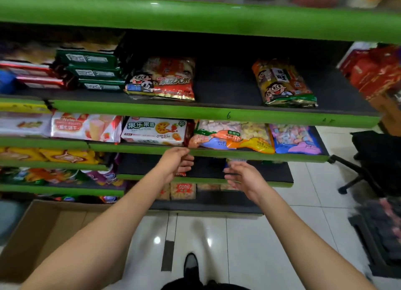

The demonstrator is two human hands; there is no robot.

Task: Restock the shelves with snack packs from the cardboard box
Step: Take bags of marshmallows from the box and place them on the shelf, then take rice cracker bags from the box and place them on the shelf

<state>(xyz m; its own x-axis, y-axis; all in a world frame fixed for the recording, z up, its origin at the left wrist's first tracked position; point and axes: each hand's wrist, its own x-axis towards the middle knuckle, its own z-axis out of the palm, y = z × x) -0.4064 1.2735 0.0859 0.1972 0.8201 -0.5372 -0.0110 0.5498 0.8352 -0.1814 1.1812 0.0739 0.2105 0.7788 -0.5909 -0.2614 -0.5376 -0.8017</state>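
Several green shelves (195, 112) hold snack packs (161, 79); the cardboard box (32, 235) sits near left. Both hands, left hand (176, 166) and right hand (243, 176), hover apart, loosely curled, empty. Packs look light, crinkly, crushable: grip edges.

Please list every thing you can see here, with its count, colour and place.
red rice-cracker bag: one, red, upper shelf, middle
green-edged bag: one, orange and green, upper shelf, right
green packs: three stacked, dark green, upper shelf, left
white biscuit pack: one, white, second shelf
candy bags: two, orange and purple, second shelf, right
box: one, brown, floor, left
chair: one, black, right
left hand: empty
right hand: empty
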